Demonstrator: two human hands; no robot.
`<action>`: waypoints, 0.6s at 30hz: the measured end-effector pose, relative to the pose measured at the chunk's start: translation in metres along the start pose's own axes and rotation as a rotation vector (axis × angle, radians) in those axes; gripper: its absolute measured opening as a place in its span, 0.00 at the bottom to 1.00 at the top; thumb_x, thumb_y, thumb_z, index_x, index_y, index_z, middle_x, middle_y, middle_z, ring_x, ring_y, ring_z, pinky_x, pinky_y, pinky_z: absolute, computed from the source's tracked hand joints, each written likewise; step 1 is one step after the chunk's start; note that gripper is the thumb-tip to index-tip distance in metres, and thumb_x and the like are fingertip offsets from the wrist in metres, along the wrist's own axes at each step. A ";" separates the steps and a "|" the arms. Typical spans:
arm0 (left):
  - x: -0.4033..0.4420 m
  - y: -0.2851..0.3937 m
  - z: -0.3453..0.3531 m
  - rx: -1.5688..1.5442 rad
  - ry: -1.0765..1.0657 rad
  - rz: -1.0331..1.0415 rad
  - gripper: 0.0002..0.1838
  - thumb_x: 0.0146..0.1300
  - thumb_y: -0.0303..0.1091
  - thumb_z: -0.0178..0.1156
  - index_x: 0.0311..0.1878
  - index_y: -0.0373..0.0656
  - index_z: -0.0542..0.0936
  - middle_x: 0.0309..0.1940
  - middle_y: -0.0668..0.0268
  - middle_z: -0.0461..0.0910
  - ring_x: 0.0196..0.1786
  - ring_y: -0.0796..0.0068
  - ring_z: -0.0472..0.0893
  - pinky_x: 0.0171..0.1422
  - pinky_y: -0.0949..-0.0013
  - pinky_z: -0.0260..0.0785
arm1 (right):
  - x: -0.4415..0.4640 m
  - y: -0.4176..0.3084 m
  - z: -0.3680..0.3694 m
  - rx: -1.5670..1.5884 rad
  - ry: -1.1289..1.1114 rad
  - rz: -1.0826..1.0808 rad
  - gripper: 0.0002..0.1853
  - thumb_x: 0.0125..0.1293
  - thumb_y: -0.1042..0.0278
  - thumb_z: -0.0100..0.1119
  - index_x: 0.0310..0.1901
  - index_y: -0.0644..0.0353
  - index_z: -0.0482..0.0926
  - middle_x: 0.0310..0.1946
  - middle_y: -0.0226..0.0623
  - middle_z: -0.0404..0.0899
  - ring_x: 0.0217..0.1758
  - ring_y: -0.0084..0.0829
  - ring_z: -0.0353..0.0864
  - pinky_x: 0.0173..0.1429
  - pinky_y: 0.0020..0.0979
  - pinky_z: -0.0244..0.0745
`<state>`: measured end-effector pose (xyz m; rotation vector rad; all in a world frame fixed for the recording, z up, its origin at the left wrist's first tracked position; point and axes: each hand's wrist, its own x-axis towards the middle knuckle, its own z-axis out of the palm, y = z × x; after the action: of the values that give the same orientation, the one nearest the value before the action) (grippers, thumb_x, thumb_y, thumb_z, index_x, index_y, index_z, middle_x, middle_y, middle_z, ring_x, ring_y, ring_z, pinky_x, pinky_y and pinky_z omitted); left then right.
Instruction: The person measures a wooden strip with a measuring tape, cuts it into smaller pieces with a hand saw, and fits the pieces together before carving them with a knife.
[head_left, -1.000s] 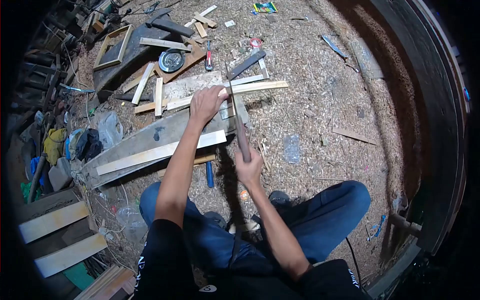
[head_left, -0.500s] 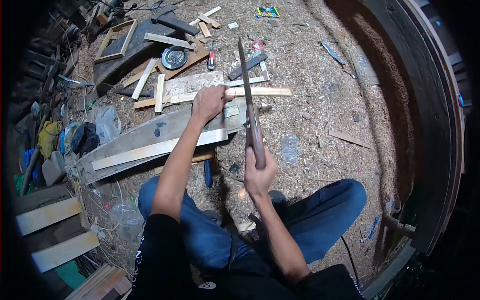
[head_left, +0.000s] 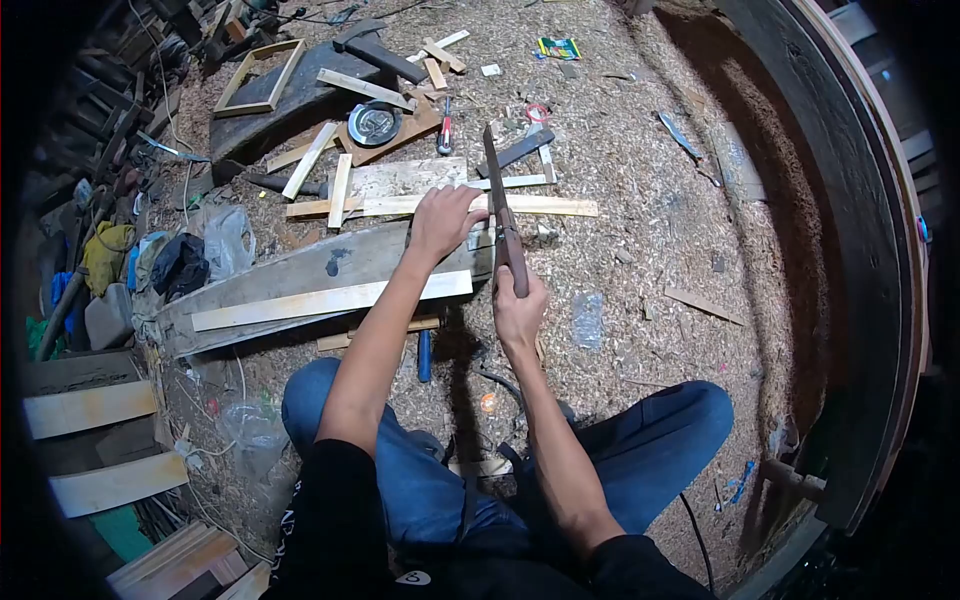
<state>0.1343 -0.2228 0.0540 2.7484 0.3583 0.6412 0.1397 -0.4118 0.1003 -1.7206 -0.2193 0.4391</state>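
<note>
My right hand (head_left: 520,312) is closed around the brown handle of a handsaw (head_left: 508,235). The narrow dark blade points away from me and crosses a long, thin wooden strip (head_left: 400,205) near its right part. Just left of the blade, my left hand (head_left: 440,225) grips the strip with its fingers over the top, holding it against a weathered plank (head_left: 290,262). A wider pale board (head_left: 330,302) lies on that plank, closer to me. Whether the teeth are cutting into the strip cannot be made out.
Beyond the strip lie a round-dial tool (head_left: 374,123), a red-handled screwdriver (head_left: 445,130), a dark flat bar (head_left: 520,151), a hammer (head_left: 385,58) and a wooden frame (head_left: 262,78). Wood shavings cover the floor. A curved dark wall (head_left: 850,200) rises at right.
My right hand has pushed forward with the saw, and its blade looks shorter from here. My left hand stays on the strip. The whole scene sits slightly lower in view.
</note>
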 end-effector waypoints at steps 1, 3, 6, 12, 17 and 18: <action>0.000 0.000 0.001 -0.004 -0.003 0.002 0.19 0.65 0.48 0.60 0.51 0.44 0.80 0.39 0.61 0.81 0.43 0.57 0.79 0.51 0.56 0.67 | -0.002 -0.005 0.001 -0.001 0.004 0.003 0.15 0.66 0.62 0.58 0.31 0.69 0.78 0.17 0.31 0.68 0.22 0.23 0.64 0.28 0.33 0.62; 0.001 -0.001 -0.001 0.000 -0.029 -0.009 0.18 0.64 0.47 0.60 0.51 0.45 0.80 0.38 0.61 0.81 0.43 0.57 0.79 0.51 0.57 0.67 | -0.008 -0.015 0.004 -0.113 0.031 -0.024 0.15 0.66 0.62 0.58 0.31 0.69 0.78 0.16 0.32 0.68 0.21 0.24 0.64 0.27 0.34 0.63; 0.001 0.001 -0.003 0.012 -0.053 -0.021 0.18 0.64 0.46 0.61 0.50 0.45 0.80 0.38 0.61 0.81 0.43 0.58 0.79 0.50 0.58 0.68 | -0.014 -0.004 0.006 -0.124 0.007 -0.022 0.12 0.65 0.66 0.57 0.33 0.69 0.78 0.16 0.32 0.68 0.21 0.23 0.64 0.27 0.33 0.63; 0.002 -0.002 0.001 0.012 -0.055 -0.019 0.17 0.63 0.46 0.61 0.49 0.45 0.80 0.39 0.62 0.81 0.43 0.59 0.79 0.49 0.58 0.69 | -0.013 0.004 0.009 -0.055 -0.030 -0.027 0.08 0.63 0.70 0.56 0.34 0.68 0.77 0.17 0.31 0.66 0.21 0.21 0.64 0.27 0.32 0.63; 0.004 -0.012 0.007 -0.016 -0.100 -0.055 0.19 0.64 0.48 0.61 0.51 0.46 0.80 0.38 0.62 0.82 0.41 0.56 0.79 0.47 0.56 0.70 | -0.064 0.018 -0.011 -0.095 -0.036 0.048 0.08 0.63 0.69 0.56 0.32 0.67 0.76 0.17 0.30 0.66 0.21 0.21 0.65 0.27 0.31 0.63; 0.003 -0.011 0.008 0.004 -0.105 -0.058 0.19 0.64 0.50 0.60 0.49 0.47 0.81 0.41 0.62 0.84 0.43 0.57 0.82 0.49 0.56 0.71 | -0.077 0.015 -0.021 -0.073 -0.038 0.068 0.09 0.64 0.69 0.56 0.31 0.67 0.75 0.17 0.28 0.67 0.22 0.19 0.65 0.26 0.30 0.62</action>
<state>0.1387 -0.2135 0.0447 2.7505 0.4138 0.4800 0.0769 -0.4634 0.1014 -1.7958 -0.2070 0.5194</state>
